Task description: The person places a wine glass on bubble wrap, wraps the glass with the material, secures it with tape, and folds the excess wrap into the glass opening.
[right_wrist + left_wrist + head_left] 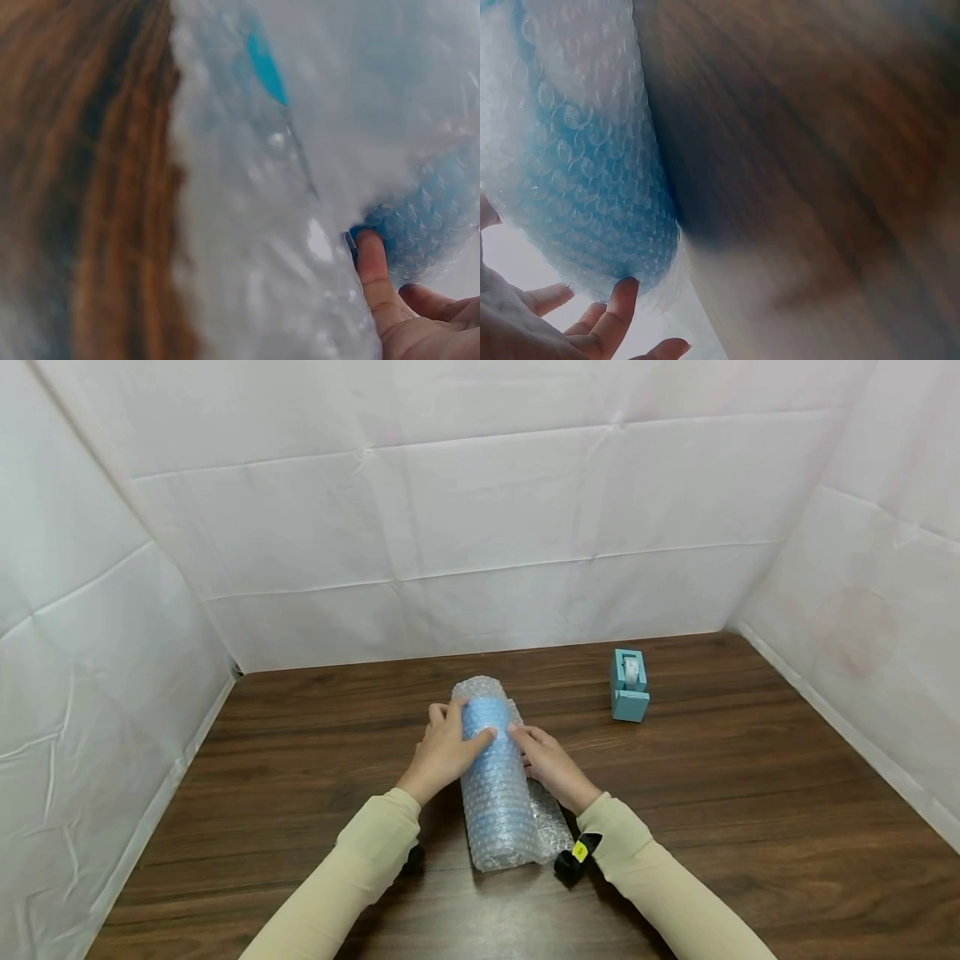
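Left hand (444, 750) grips the far end of the wrapped blue cylinder (483, 717); right hand (551, 766) is curled onto its bubble wrap (550, 823), opposite side. Imo that loose flap under the right wrist could spring open if either grip slackens. Count: two hands, one cylinder, one tape dispenser (629, 704) beyond the right hand.

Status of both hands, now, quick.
Left hand: holding the bubble-wrapped blue roll, thumb and fingers around it.
Right hand: touching the roll's right side; whether it pinches the bubble wrap cannot be told.
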A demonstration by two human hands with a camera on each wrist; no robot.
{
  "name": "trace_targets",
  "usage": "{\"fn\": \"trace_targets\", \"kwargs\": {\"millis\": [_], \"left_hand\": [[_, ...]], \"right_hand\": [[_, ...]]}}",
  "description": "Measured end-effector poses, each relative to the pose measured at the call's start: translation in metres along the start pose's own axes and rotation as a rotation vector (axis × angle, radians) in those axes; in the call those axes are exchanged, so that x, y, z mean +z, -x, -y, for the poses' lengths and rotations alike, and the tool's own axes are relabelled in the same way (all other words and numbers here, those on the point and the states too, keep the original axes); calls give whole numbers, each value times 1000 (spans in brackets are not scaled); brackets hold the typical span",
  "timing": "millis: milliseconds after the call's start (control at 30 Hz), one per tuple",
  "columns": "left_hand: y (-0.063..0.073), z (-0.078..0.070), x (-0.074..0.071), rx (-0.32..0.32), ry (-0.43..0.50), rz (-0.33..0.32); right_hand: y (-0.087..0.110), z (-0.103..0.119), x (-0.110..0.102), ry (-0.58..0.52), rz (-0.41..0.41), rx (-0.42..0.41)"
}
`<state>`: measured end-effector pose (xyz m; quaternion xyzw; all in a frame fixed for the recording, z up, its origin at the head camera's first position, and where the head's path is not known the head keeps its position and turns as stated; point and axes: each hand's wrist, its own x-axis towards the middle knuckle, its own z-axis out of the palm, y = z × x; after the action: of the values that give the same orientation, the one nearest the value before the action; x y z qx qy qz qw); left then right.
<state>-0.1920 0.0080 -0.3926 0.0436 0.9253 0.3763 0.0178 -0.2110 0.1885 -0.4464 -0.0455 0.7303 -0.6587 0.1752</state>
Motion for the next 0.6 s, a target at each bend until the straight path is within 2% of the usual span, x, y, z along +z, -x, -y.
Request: {"fn": "trace_targets", "kwargs": {"millis": [167,433,600], "left_hand": [[0,-1,-2,13,14,16],[0,1,-10,42,150,91],[1,3,-13,72,145,106]], "right_hand": [[1,1,0,7,4,20],[2,3,-2,23,22,31],[2,4,-3,22,26,32]]}}
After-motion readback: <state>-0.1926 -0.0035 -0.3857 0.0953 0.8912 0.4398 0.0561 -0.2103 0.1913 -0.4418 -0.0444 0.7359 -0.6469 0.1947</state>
